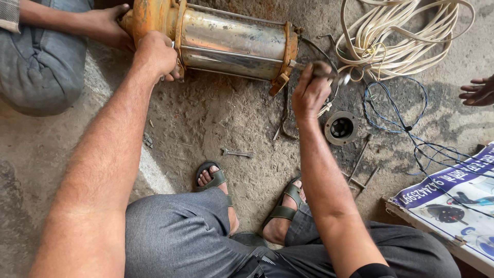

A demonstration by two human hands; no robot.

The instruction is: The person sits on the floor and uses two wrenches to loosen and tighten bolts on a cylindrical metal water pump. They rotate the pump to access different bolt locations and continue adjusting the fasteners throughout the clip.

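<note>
two hands work on a pump (pixel 226 44) lying on its side on the dirt floor (pixel 216 118). left hand (pixel 154 54) is clenched on the orange end of the pump. right hand (pixel 310 92) is closed around a dark tool (pixel 324 69) at the other end flange. another person's hand (pixel 105 25) steadies the orange end. small wrench (pixel 237 153) lies on the floor near the sandalled feet; coiled white cable (pixel 396 36) sits beside the pump.
</note>
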